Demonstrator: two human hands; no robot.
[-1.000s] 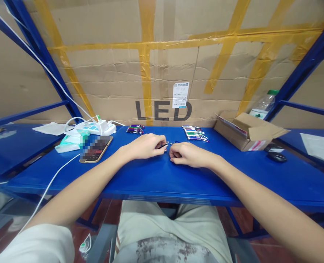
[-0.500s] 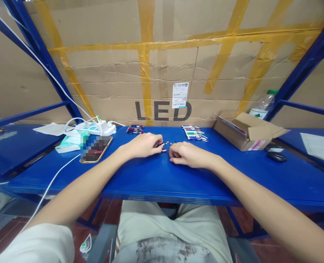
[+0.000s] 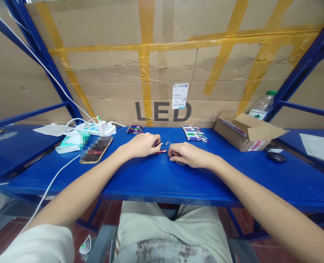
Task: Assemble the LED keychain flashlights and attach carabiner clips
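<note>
My left hand (image 3: pixel 144 145) rests on the blue table with thumb and fingers pinched on a slim pale pen part (image 3: pixel 160 144), of which only the tip shows. Just below those fingertips lies a red pen barrel (image 3: pixel 160 151). Small silvery pieces (image 3: pixel 167 143) are scattered between the two hands. My right hand (image 3: pixel 186 154) is closed, its fingers curled down to the tabletop; whatever they hold is hidden. More small shiny pieces (image 3: pixel 180 163) peek out beneath its palm. Behind the hands are two groups of colourful pens, one at left (image 3: pixel 135 129) and one at right (image 3: pixel 195 134).
On the left are a phone (image 3: pixel 97 149), a white power strip (image 3: pixel 96 128) with cables, and a green-white packet (image 3: pixel 71 142). An opened cardboard box (image 3: pixel 248 131), a black mouse (image 3: pixel 276 157) and a plastic bottle (image 3: pixel 263 104) stand right. A large taped carton (image 3: pixel 112 84) backs the table.
My left hand has shifted slightly, so more of the red pen barrel shows. My right fingers have moved a little left, and shiny pieces now show under that hand.
</note>
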